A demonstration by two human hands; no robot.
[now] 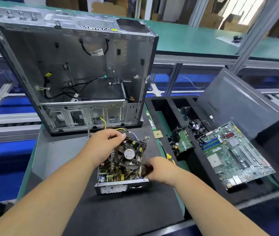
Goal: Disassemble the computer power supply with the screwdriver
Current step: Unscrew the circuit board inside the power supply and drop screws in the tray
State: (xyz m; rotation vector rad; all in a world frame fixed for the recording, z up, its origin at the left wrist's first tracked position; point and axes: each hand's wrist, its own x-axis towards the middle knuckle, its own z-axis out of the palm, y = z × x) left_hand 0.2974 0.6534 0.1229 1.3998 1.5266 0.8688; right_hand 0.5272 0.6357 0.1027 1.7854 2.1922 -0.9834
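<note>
- Green worktop runs across the room, with a black mat under your arms.
- Your power supply sits open on the mat, just in front of the empty case, its vented end wall facing you.
- Your left hand grips the far edge of the fan, fingers curled over the top corner; the fan is tilted up over the supply's circuit board.
- Your right hand is at the fan's near right corner, fingers curled in toward it; I cannot tell whether they pinch the fan or something small.
- Yellow and black wires run from the supply's far end toward the case.
- A yellow-handled screwdriver lies right of the supply, at the mat's edge.
- Further right of the supply, a black foam tray holds a motherboard and a hard drive.
- A dark side panel leans behind the tray.
</note>
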